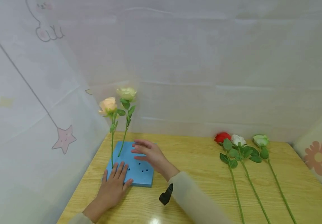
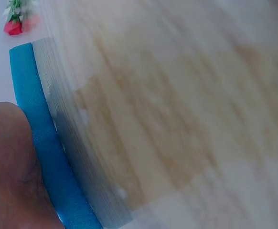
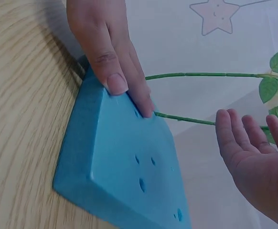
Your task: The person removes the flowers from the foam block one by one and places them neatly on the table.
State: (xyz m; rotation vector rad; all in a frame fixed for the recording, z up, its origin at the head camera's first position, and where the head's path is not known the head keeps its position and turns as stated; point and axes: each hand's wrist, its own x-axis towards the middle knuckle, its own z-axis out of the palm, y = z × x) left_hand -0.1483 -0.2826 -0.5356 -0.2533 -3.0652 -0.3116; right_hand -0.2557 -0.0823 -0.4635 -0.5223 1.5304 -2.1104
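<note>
A blue foam block with several small holes lies on the table. Two artificial roses stand in it, a peach rose at the left and a pale yellow rose behind it, leaning right. My left hand rests flat on the block's near left part, fingers spread, close to the peach rose's stem. Above the block's right side my right hand hovers with relaxed fingers and holds nothing. In the right wrist view, the right hand shows beside the green stems.
Right of the block, a red rose, a white rose and a pale green rose lie on the wooden table, stems toward the near edge. Printed white sheets enclose the table at the back and sides.
</note>
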